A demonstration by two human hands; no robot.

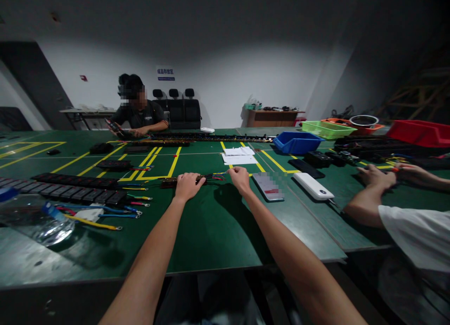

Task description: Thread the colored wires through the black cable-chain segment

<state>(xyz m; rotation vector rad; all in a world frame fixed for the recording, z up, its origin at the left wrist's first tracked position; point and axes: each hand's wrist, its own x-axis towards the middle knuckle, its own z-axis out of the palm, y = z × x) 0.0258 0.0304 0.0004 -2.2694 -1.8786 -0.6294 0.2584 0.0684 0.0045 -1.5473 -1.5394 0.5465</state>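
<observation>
My left hand (pixel 189 186) is wrapped over a dark, narrow module with coppery edges (pixel 168 181), which lies flat on the green table (pixel 207 231). Thin coloured wires (pixel 217 177) come out of the module's right end. My right hand (pixel 240 180) is closed, thumb and finger pinched at the far end of these wires, on what looks like a thin wire; its tip is too small to make out. A phone (pixel 269 187) lies just right of my right hand. White paper sheets (pixel 239 159) lie beyond it.
Left are rows of black modules (pixel 80 192) with lugged cables, and a water bottle (pixel 38 222). Right are a white power bank (pixel 312 186), a dark phone (pixel 306 168), and blue (pixel 298 143), green and red bins. One co-worker sits opposite; another person's hands (pixel 378 177) work at right.
</observation>
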